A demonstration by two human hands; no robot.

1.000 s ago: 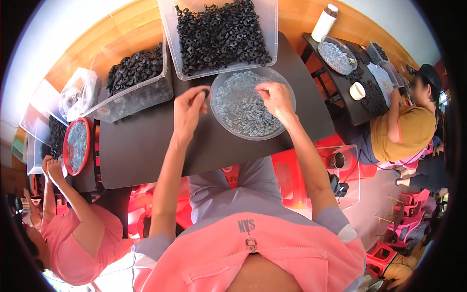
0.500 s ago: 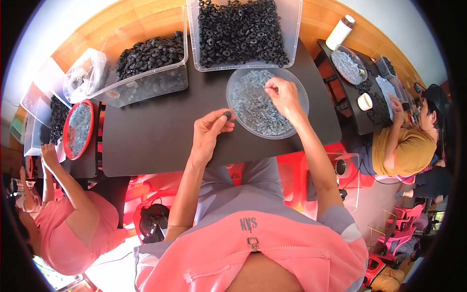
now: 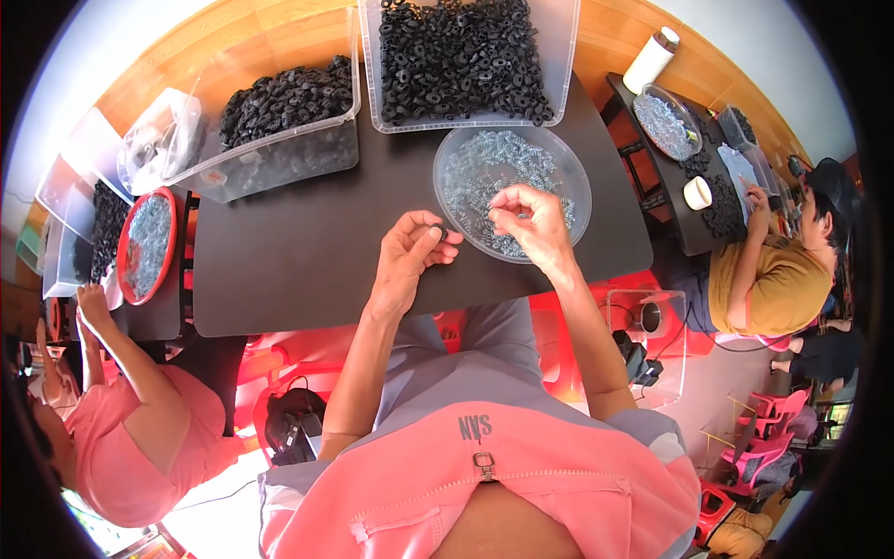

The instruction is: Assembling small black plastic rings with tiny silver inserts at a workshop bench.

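My left hand [image 3: 408, 256]: fingers pinched on a small black piece [image 3: 439, 230], near the counter [image 3: 279, 270]'s front edge. My right hand [image 3: 538, 228]: thumb and forefinger drawn close over the clear bowl [image 3: 583, 196], counter's right end; can't tell whether they grip anything.

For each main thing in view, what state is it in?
Left hand, closed on a black part
Right hand, pinched; anything held too small to tell
Round tray, open, holding shiny pieces
Red tray, open, holding pieces
Back bin, open, filled
Left bin, open, heaped
White bottle, upright
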